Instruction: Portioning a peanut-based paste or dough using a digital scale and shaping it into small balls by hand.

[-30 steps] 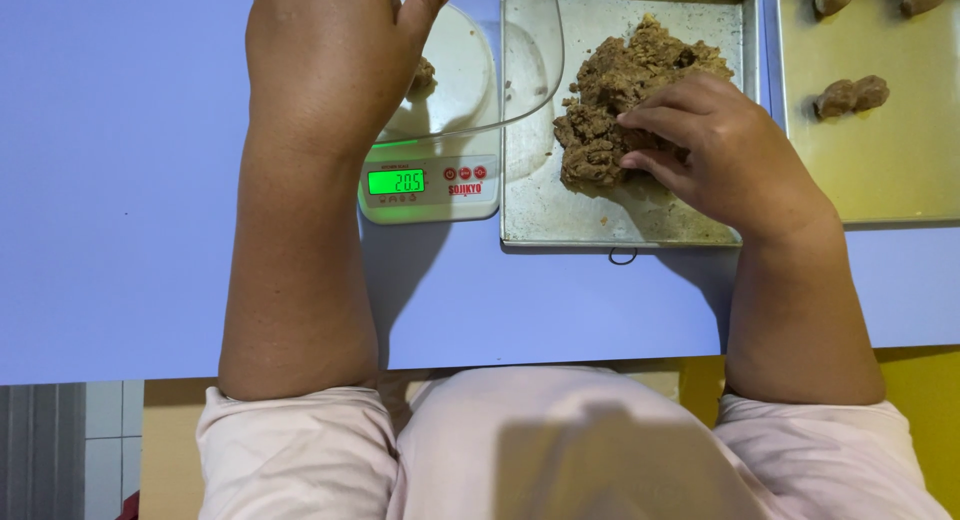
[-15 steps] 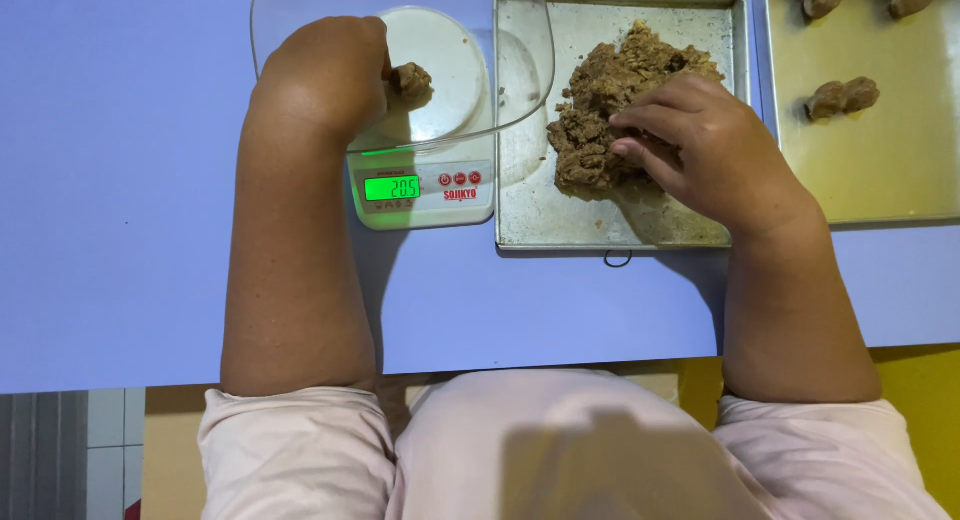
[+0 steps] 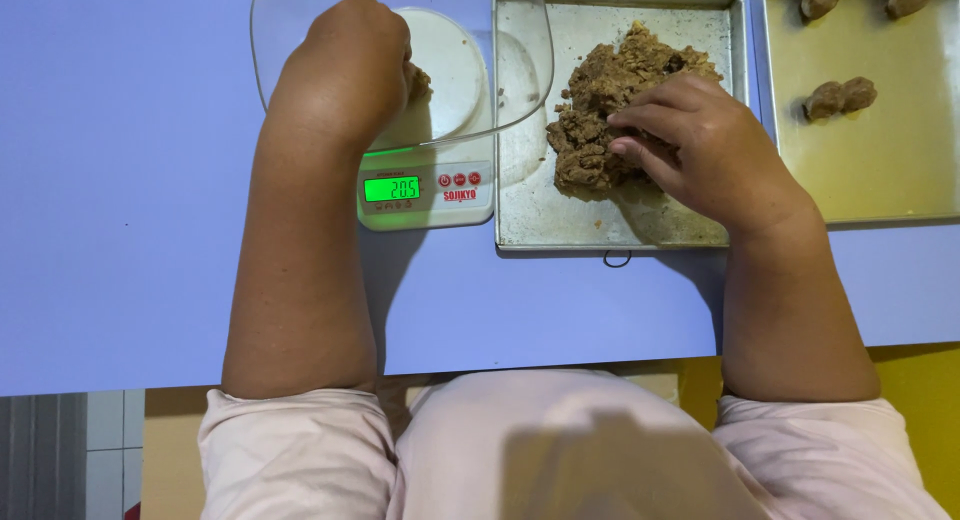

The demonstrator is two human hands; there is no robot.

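A clear bowl (image 3: 525, 90) sits on a small white kitchen scale (image 3: 430, 195) with a lit green display. My left hand (image 3: 345, 75) reaches down into the bowl, fingers curled under, their tips on a small brown dough lump (image 3: 421, 81). To the right, a metal tray (image 3: 620, 230) holds a rough mass of brown dough (image 3: 600, 90). My right hand (image 3: 700, 145) lies on that mass, fingertips pinching into its right side.
A second, yellowish tray (image 3: 880, 170) at the far right holds shaped dough pieces (image 3: 840, 97), with more at its top edge. Everything stands on a blue tabletop (image 3: 120, 200); its near edge runs just in front of my body.
My left hand has dropped from above the scale into the bowl and curled over the small lump. My right hand has stayed on the dough mass, its fingers shifting slightly.
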